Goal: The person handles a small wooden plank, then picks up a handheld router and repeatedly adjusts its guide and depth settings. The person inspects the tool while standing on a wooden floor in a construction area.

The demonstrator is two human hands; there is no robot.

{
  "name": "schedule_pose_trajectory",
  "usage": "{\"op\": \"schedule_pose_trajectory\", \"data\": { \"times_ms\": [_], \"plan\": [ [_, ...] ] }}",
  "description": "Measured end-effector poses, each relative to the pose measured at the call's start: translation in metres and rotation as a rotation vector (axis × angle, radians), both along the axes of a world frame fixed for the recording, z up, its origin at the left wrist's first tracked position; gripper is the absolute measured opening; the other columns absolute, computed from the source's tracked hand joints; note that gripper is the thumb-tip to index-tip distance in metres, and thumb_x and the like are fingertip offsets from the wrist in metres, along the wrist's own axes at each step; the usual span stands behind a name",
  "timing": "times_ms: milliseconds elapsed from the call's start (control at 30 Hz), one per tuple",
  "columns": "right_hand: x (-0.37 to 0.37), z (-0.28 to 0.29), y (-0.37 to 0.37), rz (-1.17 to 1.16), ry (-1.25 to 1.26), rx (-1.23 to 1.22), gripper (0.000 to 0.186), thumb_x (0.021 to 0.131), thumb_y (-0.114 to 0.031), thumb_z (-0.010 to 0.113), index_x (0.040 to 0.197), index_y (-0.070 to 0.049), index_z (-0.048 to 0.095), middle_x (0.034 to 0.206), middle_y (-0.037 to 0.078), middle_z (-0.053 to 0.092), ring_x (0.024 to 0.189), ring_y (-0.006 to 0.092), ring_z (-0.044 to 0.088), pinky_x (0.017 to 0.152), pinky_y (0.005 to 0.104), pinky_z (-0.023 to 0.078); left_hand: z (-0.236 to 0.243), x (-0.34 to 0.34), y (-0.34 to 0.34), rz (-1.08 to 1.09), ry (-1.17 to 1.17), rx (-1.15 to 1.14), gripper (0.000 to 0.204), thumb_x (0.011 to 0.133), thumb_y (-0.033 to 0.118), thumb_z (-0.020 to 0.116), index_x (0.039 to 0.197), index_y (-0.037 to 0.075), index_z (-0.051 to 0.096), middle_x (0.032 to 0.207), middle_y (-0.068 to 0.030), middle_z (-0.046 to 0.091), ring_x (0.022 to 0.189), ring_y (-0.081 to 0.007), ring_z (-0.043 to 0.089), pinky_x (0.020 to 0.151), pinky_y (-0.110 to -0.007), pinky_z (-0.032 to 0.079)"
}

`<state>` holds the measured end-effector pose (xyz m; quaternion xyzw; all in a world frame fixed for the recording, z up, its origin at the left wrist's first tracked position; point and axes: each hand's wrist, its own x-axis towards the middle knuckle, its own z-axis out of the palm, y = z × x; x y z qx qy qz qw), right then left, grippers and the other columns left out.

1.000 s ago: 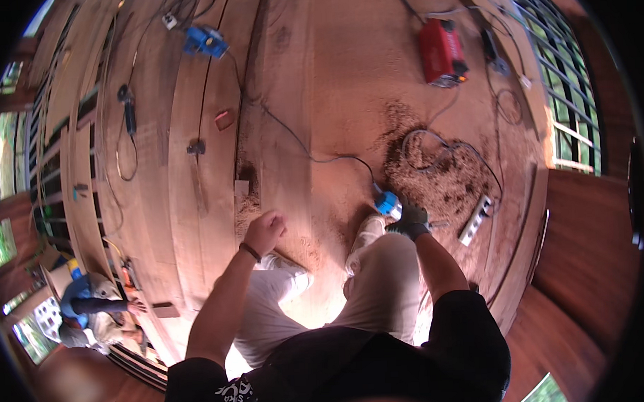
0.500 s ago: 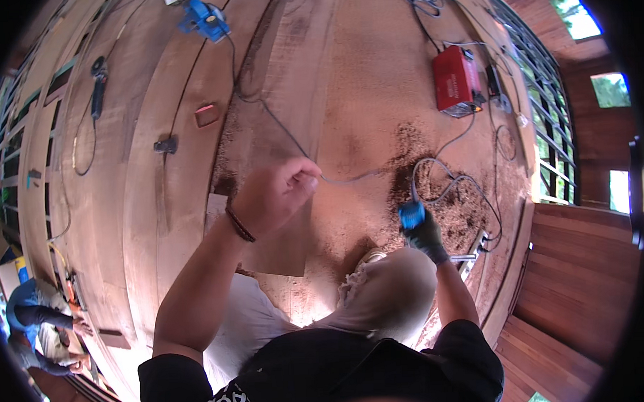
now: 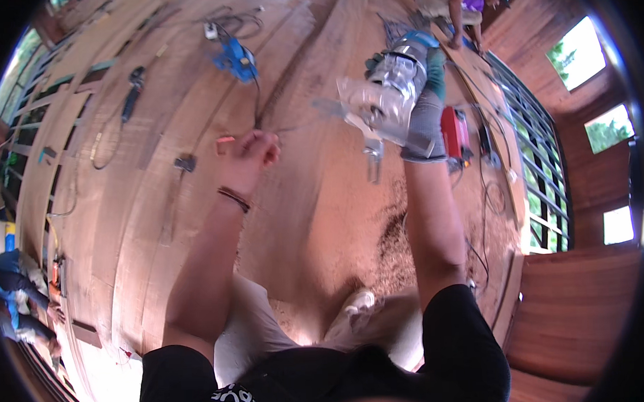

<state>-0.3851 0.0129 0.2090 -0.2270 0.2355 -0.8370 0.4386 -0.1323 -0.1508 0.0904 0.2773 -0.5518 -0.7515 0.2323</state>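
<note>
The right hand, in a grey-green glove, is closed around the blue power tool with a clear base, and this tool is in the air above the wooden boards. The bare left hand has its fingers curled, but I cannot tell if they hold something. Beyond the right wrist stands a red machine, and sawdust lies nearer to the feet.

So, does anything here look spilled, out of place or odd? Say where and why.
Loose brown wood shavings lie scattered across the plank floor, left of the right forearm in the picture. Also odd: the right hand, gripping a blue-topped power tool, is gloved while the left hand is bare.
</note>
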Motion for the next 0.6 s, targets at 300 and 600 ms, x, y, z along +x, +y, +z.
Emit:
{"op": "schedule_pose_trajectory", "data": {
  "times_ms": [300,600],
  "plan": [
    [0.036,-0.022,-0.056,0.157,-0.254,-0.372,0.039,0.101,-0.049,0.057,0.113,-0.013,0.066,0.102,0.007,0.072,0.091,0.0297,0.071,0.083,0.0495,0.060,0.075,-0.009,0.004,-0.113,0.147,-0.928,0.091,0.081,0.013,0.083,0.156,0.006,0.033,0.153,-0.0170,0.046,0.142,-0.0272,0.046,0.115,-0.039,0.040],
    [0.075,0.013,-0.046,0.194,-0.342,-0.280,0.047,0.099,-0.056,0.060,0.109,-0.010,0.067,0.099,0.009,0.072,0.086,0.0240,0.071,0.074,0.0400,0.062,0.145,-0.056,0.017,-0.092,0.430,-1.459,0.117,0.065,0.032,0.095,0.158,0.005,0.029,0.163,-0.0190,0.031,0.152,-0.0368,0.029,0.124,-0.047,0.025]
  ]
}}
